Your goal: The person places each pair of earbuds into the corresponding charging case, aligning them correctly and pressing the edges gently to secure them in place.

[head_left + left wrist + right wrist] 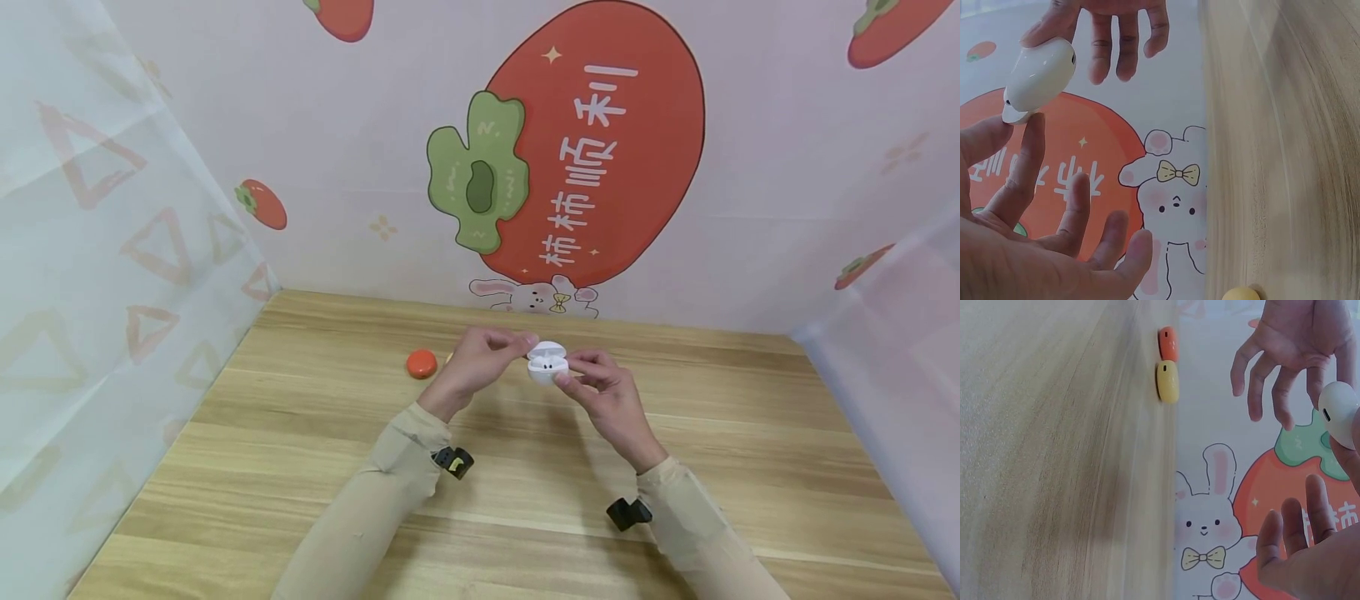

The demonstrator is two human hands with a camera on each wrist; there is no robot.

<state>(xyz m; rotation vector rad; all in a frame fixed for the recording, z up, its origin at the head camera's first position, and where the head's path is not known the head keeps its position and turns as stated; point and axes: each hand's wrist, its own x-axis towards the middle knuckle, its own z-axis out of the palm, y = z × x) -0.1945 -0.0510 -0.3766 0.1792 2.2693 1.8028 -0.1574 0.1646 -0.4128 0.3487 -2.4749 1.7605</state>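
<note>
A white earbud case point(542, 377) is held up over the table between both hands, its lid point(547, 347) raised. Dark-tipped white earbuds point(548, 365) show inside it in the head view. With thumb and index finger, my left hand point(480, 360) pinches the lid, and its other fingers spread loosely in the left wrist view. My right hand point(611, 402) grips the body of the case from the right side. Seen from the left wrist, the case point(1041, 72) turns its rounded back to the camera.
On the wooden table point(540, 492), left of the hands, lie a rounded orange case point(422, 363) and a similar yellow case point(1168, 382); my left hand mostly covers the yellow one in the head view. A printed cloth wall point(360, 142) stands behind the table, with others at both sides.
</note>
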